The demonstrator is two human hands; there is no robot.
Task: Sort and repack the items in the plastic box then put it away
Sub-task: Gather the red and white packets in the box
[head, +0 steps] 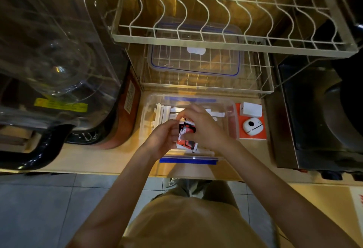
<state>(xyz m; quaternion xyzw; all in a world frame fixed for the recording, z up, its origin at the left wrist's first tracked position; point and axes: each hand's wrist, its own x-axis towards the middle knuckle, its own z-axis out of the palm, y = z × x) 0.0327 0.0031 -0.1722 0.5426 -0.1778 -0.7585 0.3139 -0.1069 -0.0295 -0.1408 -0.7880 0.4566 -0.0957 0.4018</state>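
Note:
A clear plastic box (232,110) with blue clips stands open on the wooden counter in front of me. White paper strips and card pieces (164,113) lie inside it. Both hands are over the box. My left hand (164,138) and my right hand (200,126) together grip a red, black and white printed packet (186,130), which is partly hidden by my fingers. The box's clear lid (194,61) with a blue seal rests on the lower wire rack behind the box.
An orange box (252,121) with a small white device and a white card cube sits right of the plastic box. A two-tier wire dish rack (216,39) overhangs the back. A large clear-lidded appliance (55,71) stands at the left, a dark appliance (318,114) at the right.

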